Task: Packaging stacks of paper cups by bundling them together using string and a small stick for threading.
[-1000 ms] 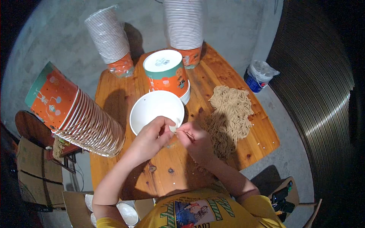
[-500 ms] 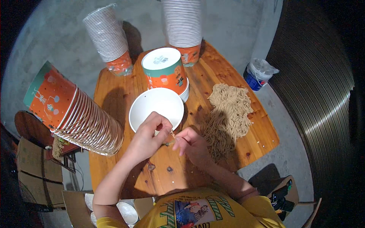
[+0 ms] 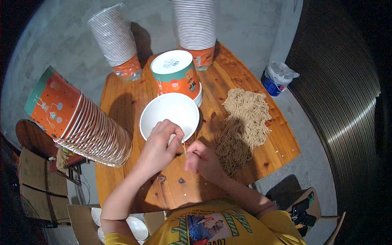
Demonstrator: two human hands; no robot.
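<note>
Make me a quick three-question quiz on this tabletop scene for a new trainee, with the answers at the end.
1. True or false: the tan string pile lies to the right of the white bowl.
2. Which stands on the floor beyond the right edge of the wooden table? A) the white bowl; B) a blue bucket; C) a stack of orange tubs.
3. Fill in: a thin strand runs from the fingertips of the left hand toward the ____.

Key: 1. True; 2. B; 3. right hand.
</note>
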